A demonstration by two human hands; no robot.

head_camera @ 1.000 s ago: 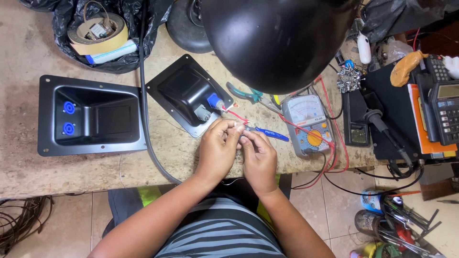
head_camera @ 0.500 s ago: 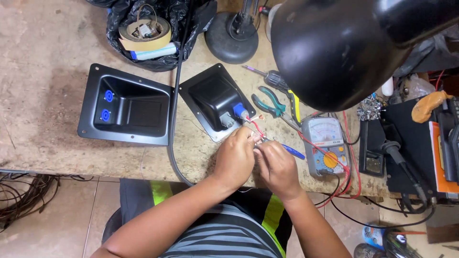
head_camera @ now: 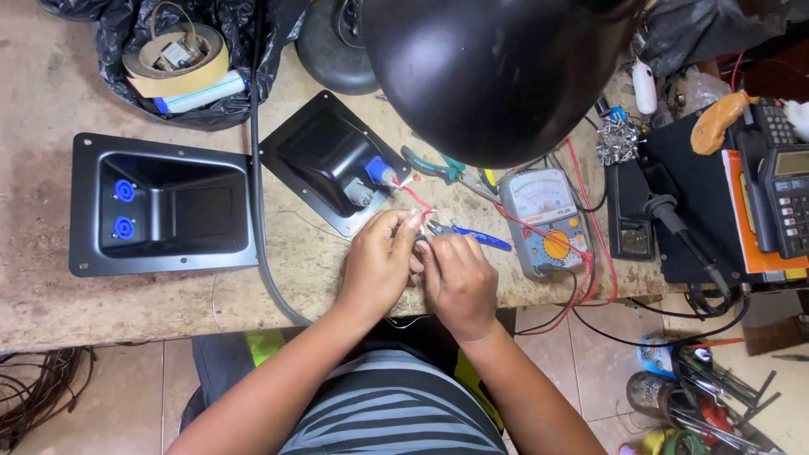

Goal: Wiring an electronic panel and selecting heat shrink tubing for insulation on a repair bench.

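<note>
My left hand (head_camera: 377, 263) and my right hand (head_camera: 458, 281) meet at the bench's front edge, fingertips pinched together on the end of a thin red wire (head_camera: 413, 197). That wire runs up to a blue connector (head_camera: 378, 171) on the back of a small black recessed plate (head_camera: 329, 160). A blue-handled tool (head_camera: 476, 237) lies just beyond my right fingers; whether my right hand grips it is unclear. What sits between the fingertips is hidden.
A larger black recessed plate (head_camera: 160, 205) with two blue sockets lies at left. A black lamp shade (head_camera: 497, 72) hangs overhead. An analog multimeter (head_camera: 541, 219), green-handled pliers (head_camera: 434, 166), a soldering iron (head_camera: 683, 240), a calculator (head_camera: 788, 198), a tape roll (head_camera: 177, 59) and a black cable (head_camera: 257, 168) crowd the bench.
The view shifted left and back to the right. Both hands stayed pinched together on the red wire by the small plate, with only slight finger movement.
</note>
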